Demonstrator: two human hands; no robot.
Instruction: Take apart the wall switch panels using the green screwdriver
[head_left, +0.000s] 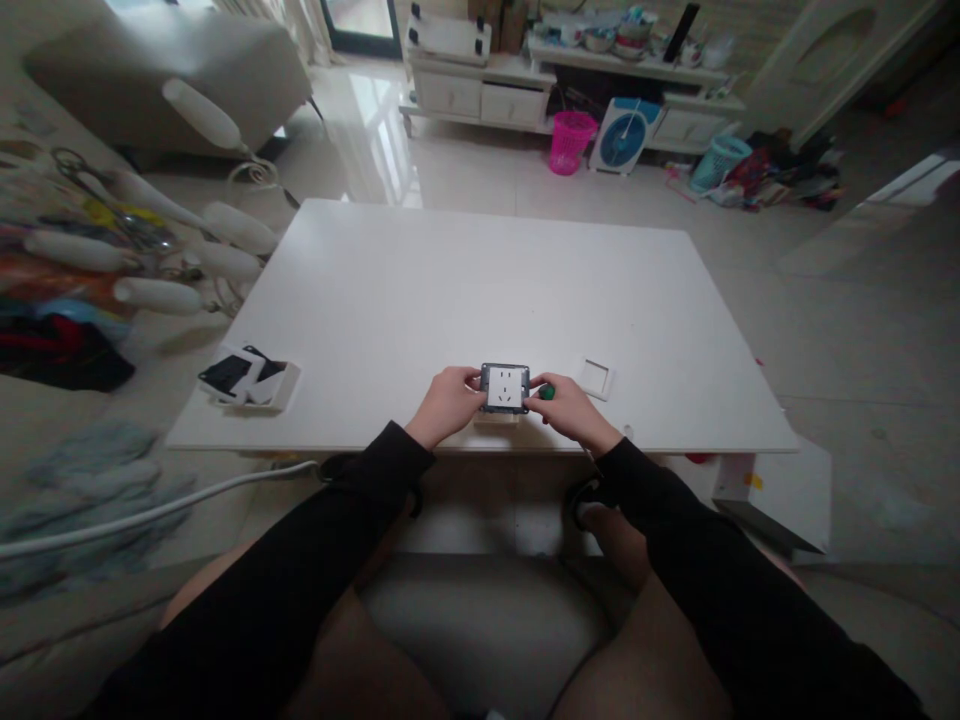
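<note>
I'm watching the left hand point(450, 402) and right hand point(571, 408) clamping fingers on opposite sides of a five-hole wall socket point(505, 386) above the white table point(465, 280); a green handle point(547, 392) is showing by the right fingers; a white square frame point(610, 384) is lying nearby.
</note>
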